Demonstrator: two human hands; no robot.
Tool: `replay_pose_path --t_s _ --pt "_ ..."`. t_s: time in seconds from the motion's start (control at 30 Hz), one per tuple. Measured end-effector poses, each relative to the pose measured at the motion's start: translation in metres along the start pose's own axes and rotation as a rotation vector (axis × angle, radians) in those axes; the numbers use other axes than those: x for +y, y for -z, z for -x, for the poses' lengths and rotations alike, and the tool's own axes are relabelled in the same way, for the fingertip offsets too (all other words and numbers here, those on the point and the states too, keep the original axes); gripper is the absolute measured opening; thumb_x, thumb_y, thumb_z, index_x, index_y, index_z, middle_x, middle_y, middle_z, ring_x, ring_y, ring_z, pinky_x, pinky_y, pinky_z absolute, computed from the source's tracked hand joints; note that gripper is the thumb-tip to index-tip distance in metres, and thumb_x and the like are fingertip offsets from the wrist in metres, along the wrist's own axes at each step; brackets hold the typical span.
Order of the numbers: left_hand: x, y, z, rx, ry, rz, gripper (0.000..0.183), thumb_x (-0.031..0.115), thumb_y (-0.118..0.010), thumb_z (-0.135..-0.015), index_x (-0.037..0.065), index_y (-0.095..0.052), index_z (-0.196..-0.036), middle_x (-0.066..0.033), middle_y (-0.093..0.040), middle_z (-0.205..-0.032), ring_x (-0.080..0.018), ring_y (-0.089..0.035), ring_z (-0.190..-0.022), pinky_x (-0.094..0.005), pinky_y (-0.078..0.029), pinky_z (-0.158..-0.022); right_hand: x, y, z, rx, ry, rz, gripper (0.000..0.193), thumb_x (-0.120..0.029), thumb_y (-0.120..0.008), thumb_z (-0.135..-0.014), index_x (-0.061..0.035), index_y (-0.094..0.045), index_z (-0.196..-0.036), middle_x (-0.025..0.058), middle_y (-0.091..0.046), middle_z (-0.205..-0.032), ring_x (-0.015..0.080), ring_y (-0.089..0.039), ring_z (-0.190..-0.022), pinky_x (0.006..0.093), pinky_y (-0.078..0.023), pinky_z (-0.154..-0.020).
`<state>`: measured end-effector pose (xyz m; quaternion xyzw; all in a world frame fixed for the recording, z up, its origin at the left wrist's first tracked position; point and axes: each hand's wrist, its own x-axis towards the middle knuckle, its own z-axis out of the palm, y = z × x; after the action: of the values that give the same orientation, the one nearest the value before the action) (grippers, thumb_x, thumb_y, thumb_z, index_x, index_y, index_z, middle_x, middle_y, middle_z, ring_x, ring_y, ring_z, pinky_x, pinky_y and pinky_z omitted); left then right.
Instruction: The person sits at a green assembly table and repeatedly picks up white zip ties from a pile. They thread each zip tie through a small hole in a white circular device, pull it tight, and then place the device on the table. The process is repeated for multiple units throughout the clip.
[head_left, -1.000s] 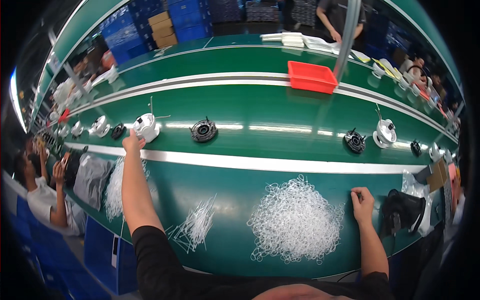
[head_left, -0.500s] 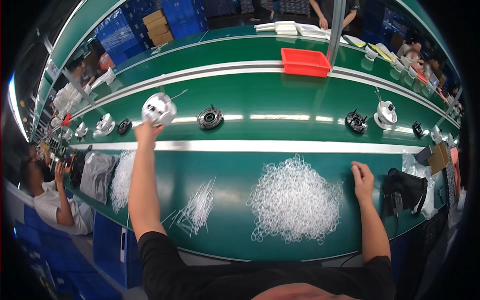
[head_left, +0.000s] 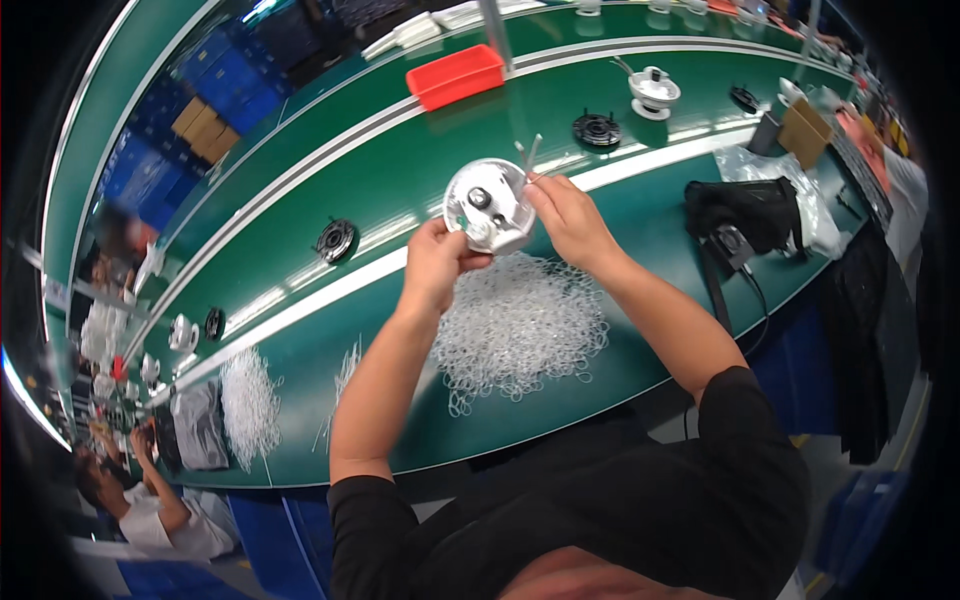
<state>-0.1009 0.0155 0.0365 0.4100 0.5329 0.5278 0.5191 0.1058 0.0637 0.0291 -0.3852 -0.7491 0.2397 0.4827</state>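
A white round plastic housing (head_left: 462, 192) is held up over the edge of the green belt, its hollow inside showing a dark round part. My left hand (head_left: 436, 264) is closed on its lower left rim. At the right rim, my right hand (head_left: 572, 216) pinches the short grey cable (head_left: 533, 152) that sticks up from the housing. Just below lies a heap of clear plastic rings (head_left: 525, 335), partly hidden by my hands. Thin white strips (head_left: 347, 380) lie beside my left forearm.
Black round parts (head_left: 336, 240) and another white housing (head_left: 655, 90) stand along the belt. A red tray (head_left: 456, 78) sits beyond. A black bag (head_left: 745, 215) with a cord is at the right. Another pile of white strips (head_left: 250, 405) and a seated co-worker (head_left: 170, 510) are at the left.
My left hand has brought the white housing from the belt at the left towards the middle. My right hand has come up to its cable. The view has turned rightward and tilted.
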Motion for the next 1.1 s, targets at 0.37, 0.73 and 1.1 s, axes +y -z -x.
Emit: replay_pose_path --t_s 0.37,0.73,1.1 --pt "-0.022 -0.116 0.0 -0.219 0.123 -0.08 0.017 0.003 -0.058 -0.087 -0.013 -0.06 -0.093 -0.0181 -0.068 -0.083 -0.0219 -0.07 -0.066 -0.0272 -0.06 -0.055 0.046 0.094 0.018 0.142 -0.205 -0.117 0.019 -0.013 -0.064 -0.093 -0.0014 -0.073 -0.104 0.0052 -0.062 -0.095 0.0129 -0.058 -0.076 0.0254 -0.047 -0.07" --pt "-0.028 -0.141 -0.033 -0.374 0.23 -0.186 0.031 0.015 -0.06 -0.093 -0.012 -0.057 -0.108 -0.0189 -0.067 -0.098 -0.0203 -0.069 -0.071 -0.029 -0.06 -0.056 0.084 0.127 -0.002 0.022 -0.372 -0.299 0.023 -0.016 -0.061 -0.097 0.0016 -0.071 -0.108 0.0017 -0.068 -0.084 0.0062 -0.059 -0.076 0.0213 -0.046 -0.068" --pt "-0.023 -0.162 -0.091 -0.205 -0.193 -0.241 0.016 0.011 -0.064 -0.093 0.0 -0.069 -0.104 -0.0045 -0.069 -0.091 -0.0105 -0.062 -0.077 -0.0266 -0.051 -0.063 0.122 0.15 -0.015 0.013 -0.223 -0.146 0.021 -0.017 -0.067 -0.091 0.0014 -0.072 -0.098 0.0068 -0.069 -0.074 0.0089 -0.059 -0.066 0.0264 -0.046 -0.061"
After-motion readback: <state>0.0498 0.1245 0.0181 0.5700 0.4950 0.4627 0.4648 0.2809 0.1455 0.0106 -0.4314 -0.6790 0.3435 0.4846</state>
